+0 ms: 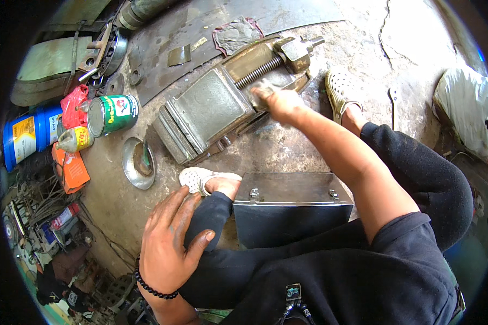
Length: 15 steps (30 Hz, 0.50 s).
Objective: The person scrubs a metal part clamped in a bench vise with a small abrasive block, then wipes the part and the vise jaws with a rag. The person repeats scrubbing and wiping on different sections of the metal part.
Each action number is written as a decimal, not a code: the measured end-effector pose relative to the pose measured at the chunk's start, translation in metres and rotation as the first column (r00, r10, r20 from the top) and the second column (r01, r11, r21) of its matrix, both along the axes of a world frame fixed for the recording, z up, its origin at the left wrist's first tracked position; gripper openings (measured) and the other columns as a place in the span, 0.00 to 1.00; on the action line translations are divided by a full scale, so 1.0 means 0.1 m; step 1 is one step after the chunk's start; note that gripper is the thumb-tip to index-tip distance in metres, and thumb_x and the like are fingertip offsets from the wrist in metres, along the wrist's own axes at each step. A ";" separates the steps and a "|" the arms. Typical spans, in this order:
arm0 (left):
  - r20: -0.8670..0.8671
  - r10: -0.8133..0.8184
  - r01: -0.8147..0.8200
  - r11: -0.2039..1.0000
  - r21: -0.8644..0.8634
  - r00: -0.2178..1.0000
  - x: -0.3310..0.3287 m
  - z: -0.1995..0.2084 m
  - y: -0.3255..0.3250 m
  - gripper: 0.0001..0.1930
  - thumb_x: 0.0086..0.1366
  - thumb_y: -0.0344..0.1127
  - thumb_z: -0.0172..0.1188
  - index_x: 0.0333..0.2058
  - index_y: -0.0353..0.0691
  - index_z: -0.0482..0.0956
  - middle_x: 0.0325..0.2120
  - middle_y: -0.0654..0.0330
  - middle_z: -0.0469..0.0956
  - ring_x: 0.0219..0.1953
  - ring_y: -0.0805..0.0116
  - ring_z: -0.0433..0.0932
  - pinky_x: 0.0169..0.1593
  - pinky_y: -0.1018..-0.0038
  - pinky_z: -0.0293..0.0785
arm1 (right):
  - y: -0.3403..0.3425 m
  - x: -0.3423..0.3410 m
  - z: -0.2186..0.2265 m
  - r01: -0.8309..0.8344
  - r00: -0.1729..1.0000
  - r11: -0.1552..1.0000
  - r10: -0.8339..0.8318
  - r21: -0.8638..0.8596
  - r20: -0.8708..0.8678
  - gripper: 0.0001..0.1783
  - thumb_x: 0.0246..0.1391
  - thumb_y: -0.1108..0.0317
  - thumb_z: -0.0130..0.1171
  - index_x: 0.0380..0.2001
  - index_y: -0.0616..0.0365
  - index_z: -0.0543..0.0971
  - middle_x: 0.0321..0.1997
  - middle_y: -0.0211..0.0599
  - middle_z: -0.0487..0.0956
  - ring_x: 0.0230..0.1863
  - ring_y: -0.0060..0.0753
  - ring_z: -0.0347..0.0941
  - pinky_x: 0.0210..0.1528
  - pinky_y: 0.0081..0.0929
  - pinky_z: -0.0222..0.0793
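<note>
The vise (203,111) lies on the floor ahead of me, its long screw (260,72) exposed. My right hand (284,105) is at the vise's right side, near the screw, fingers clamped on a pale, blurred rag (263,90). My left hand (171,238) hangs on the vise's near side, fingers slightly apart, thumb spread wide. Left of the vise sits a metal bowl (128,164); nearer me than the vise stands a metal box (293,225). A crumpled grey cloth (236,36) lies beyond the vise.
</note>
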<state>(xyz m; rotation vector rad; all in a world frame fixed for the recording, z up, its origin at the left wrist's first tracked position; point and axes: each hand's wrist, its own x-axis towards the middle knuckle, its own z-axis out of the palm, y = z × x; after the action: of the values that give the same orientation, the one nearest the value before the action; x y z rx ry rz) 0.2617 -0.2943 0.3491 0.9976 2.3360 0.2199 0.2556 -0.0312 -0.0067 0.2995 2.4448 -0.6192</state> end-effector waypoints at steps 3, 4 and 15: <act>-0.008 0.023 -0.024 0.998 -0.053 1.000 0.00 -0.01 -0.01 0.30 0.61 0.43 0.68 0.59 0.37 0.74 0.58 0.42 0.73 0.58 0.38 0.72 0.61 0.50 0.67 | 0.17 0.09 -0.01 0.427 0.903 0.904 -0.425 0.022 -0.052 0.54 0.52 0.69 0.64 0.77 0.31 0.48 0.68 0.49 0.71 0.51 0.49 0.81 0.56 0.37 0.77; -0.010 0.004 -0.004 0.999 -0.034 1.000 0.00 -0.01 -0.02 0.30 0.61 0.43 0.67 0.59 0.36 0.74 0.58 0.42 0.73 0.58 0.38 0.72 0.61 0.50 0.67 | 0.17 0.11 -0.02 0.347 0.932 0.933 -0.332 0.094 -0.144 0.54 0.50 0.68 0.63 0.77 0.39 0.47 0.67 0.50 0.71 0.52 0.51 0.80 0.58 0.40 0.76; 0.045 0.001 0.000 0.999 -0.034 0.999 0.01 -0.06 -0.08 0.29 0.62 0.44 0.67 0.59 0.37 0.75 0.58 0.44 0.73 0.58 0.41 0.72 0.63 0.51 0.66 | -0.07 0.03 0.17 0.151 0.946 0.988 -0.152 -0.027 -0.285 0.51 0.52 0.66 0.63 0.76 0.43 0.50 0.63 0.54 0.74 0.58 0.52 0.78 0.61 0.42 0.73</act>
<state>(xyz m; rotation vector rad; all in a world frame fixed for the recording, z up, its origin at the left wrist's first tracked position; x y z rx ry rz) 0.2625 -0.3022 0.3428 0.9661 2.2920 0.2002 0.2581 -0.0378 0.0106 0.4256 2.7149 -0.7820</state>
